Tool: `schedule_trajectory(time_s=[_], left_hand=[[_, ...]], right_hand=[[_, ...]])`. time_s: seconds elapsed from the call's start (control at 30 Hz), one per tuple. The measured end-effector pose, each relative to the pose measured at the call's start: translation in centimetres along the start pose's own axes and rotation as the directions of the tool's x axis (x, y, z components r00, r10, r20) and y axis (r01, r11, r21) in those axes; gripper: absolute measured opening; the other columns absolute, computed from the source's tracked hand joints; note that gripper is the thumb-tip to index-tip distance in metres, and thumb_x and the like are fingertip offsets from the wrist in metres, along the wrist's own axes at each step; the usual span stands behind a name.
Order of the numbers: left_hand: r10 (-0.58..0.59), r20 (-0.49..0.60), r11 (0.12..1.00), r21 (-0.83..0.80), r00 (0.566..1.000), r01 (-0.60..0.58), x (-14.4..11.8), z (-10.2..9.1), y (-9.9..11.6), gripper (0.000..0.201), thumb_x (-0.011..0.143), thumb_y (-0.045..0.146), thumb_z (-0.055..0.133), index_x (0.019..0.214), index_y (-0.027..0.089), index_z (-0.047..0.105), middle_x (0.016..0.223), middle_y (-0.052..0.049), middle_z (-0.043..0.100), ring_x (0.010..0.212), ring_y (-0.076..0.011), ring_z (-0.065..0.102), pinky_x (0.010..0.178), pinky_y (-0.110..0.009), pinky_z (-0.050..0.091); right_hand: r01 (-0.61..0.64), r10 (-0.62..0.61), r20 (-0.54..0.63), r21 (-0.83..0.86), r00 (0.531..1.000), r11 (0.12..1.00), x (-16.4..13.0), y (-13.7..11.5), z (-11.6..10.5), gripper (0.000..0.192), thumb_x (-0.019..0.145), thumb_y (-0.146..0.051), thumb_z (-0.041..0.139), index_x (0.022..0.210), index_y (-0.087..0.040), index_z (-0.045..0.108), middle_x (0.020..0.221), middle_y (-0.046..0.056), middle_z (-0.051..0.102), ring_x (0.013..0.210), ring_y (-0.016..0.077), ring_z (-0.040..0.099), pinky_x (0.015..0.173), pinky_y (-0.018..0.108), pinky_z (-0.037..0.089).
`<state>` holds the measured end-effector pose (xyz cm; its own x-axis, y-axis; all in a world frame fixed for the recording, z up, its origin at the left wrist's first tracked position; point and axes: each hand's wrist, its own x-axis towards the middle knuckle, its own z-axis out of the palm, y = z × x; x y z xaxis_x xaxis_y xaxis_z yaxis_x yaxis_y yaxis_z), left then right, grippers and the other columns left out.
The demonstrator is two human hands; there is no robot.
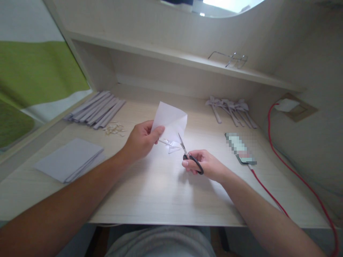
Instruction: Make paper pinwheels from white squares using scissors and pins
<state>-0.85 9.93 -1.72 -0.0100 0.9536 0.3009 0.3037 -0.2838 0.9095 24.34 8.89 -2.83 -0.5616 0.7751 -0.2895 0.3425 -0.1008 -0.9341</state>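
A white sheet of paper (171,119) is pinched between the thumb and fingers of my left hand (146,137), raised over the desk. My right hand (205,165) grips black-handled scissors (184,148), whose tips point up toward the sheet's lower right edge. I cannot tell whether the blades touch the paper. Small white paper scraps (173,145) show on the desk beneath the sheet, partly hidden by it.
Rolled paper sticks (96,109) lie at the back left beside small pale bits (115,128). Folded paper (71,159) rests nearer. Paper sticks with bow-like tops (230,109), a phone (239,148) and a red cable (281,157) are right. Glasses (232,59) sit on the shelf.
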Motion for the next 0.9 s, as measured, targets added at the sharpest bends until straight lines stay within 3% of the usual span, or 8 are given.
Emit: schedule_trajectory(time_s=[0.9], left_hand=[[0.001,-0.015,1.0,0.007,1.0,-0.001,-0.02,0.06,0.17,0.038,0.09,0.042,0.063,0.062,0.019,0.054,0.055,0.003,0.051,0.052,-0.0123,0.045,0.052,-0.026,0.032]], right_hand=[[-0.048,0.048,-0.032,0.008,0.998,0.999,0.03,0.09,0.12,0.045,0.075,-0.057,0.082,0.068,-0.016,0.066,0.059,-0.002,0.057,0.052,0.0099,0.042,0.052,0.027,0.026]])
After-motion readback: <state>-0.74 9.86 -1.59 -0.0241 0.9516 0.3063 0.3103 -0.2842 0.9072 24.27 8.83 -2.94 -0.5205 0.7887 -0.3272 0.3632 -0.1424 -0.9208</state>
